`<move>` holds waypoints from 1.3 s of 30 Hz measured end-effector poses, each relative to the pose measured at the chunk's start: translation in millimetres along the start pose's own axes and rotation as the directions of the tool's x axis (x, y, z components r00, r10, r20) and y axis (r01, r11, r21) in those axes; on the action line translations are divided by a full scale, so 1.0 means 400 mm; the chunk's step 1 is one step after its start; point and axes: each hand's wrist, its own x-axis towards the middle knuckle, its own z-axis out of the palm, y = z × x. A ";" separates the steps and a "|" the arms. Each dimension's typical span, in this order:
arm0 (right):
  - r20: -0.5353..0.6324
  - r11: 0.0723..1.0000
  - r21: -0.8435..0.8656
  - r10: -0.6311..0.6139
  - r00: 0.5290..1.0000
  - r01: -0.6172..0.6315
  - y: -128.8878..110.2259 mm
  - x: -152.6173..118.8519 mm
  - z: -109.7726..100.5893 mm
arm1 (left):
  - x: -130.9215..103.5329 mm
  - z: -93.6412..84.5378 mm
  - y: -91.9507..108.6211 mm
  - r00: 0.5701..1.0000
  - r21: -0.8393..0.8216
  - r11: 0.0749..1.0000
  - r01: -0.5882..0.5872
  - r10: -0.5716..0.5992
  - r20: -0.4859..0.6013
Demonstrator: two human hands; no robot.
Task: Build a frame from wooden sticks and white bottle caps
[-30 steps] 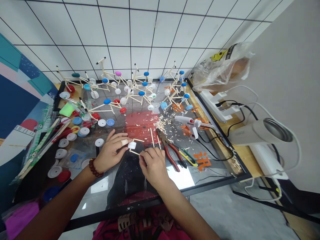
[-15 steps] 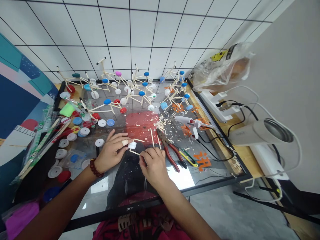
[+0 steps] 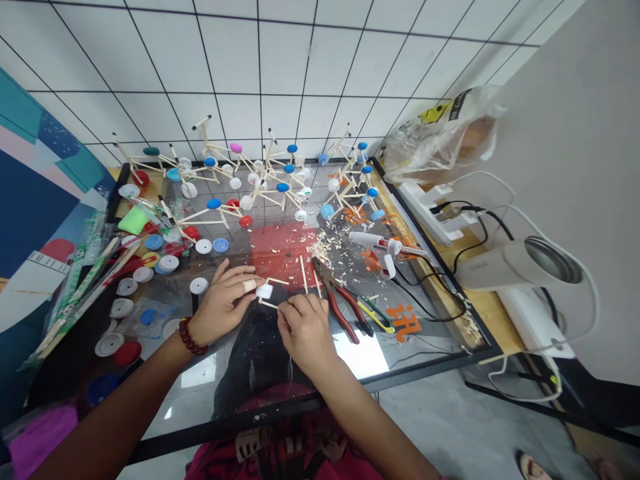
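My left hand [image 3: 227,300], with a beaded bracelet at the wrist, pinches a white bottle cap [image 3: 264,291] between thumb and fingers. One thin wooden stick [image 3: 277,281] juts right from the cap's upper side, and a second stick [image 3: 269,305] runs from its lower side to my right hand [image 3: 305,327]. The fingertips of my right hand are closed on that lower stick's end. Two loose sticks [image 3: 304,275] lie just beyond my right hand. Red-handled pliers [image 3: 345,303] and a yellow-green cutter [image 3: 376,315] rest to its right.
Several stick-and-cap figures [image 3: 283,187] stand at the back. Loose caps [image 3: 127,287] and wrapped sticks [image 3: 83,293] are at left. Wood chips [image 3: 327,243] surround the middle. A glue gun [image 3: 373,241], cables, a power strip [image 3: 433,213] and a white cylinder [image 3: 520,263] are at right.
The view has shifted very slightly. A foot has come into view at the bottom right. Both hands keep nearly the same pose around the cap and stick.
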 end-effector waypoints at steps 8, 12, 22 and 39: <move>-0.004 0.999 0.039 0.014 1.000 -0.014 0.002 -0.006 0.000 | -0.003 0.001 -0.004 1.000 0.000 1.000 -0.002 0.002 -0.010; -0.011 0.999 0.043 0.029 1.000 -0.028 0.004 -0.006 -0.004 | -0.003 -0.001 -0.001 1.000 0.001 1.000 -0.007 0.007 -0.014; -0.032 0.995 0.086 0.048 0.998 -0.046 0.006 -0.006 -0.015 | -0.002 -0.004 0.000 1.000 -0.001 1.000 0.002 -0.002 -0.004; -0.052 0.987 0.142 0.085 0.995 -0.077 0.014 -0.002 -0.022 | 0.001 -0.004 0.001 1.000 0.002 1.000 -0.001 0.001 -0.010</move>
